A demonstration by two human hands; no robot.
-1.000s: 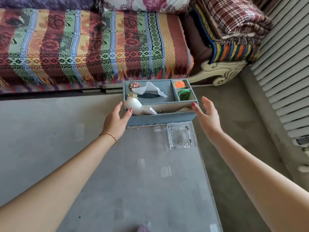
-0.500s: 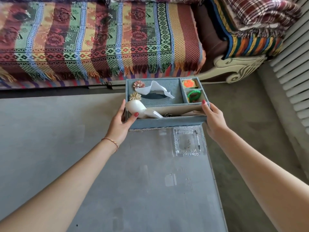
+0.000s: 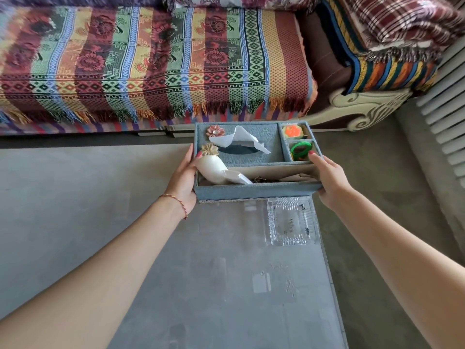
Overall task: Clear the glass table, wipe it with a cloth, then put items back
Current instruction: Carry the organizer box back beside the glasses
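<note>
A blue fabric organizer box [image 3: 254, 191] sits at the far end of the glass table [image 3: 226, 285]. A white tissue [image 3: 239, 141] sticks out of its top; a white bottle, some keys and small orange and green items lie in its compartments. My left hand [image 3: 185, 176] grips the box's left side, thumb over the rim. My right hand [image 3: 329, 177] grips its right side the same way. A clear glass ashtray [image 3: 290, 221] stands on the table just in front of the box, near the right edge.
A sofa with a striped woven throw [image 3: 151, 64] runs across the back, close behind the box. Folded blankets [image 3: 392, 41] are stacked at its right end. White slats [image 3: 445, 117] line the right wall. Grey floor [image 3: 63, 197] surrounds the narrow table.
Both hands have closed in from open beside the box to gripping its two sides. The view has shifted closer to the box.
</note>
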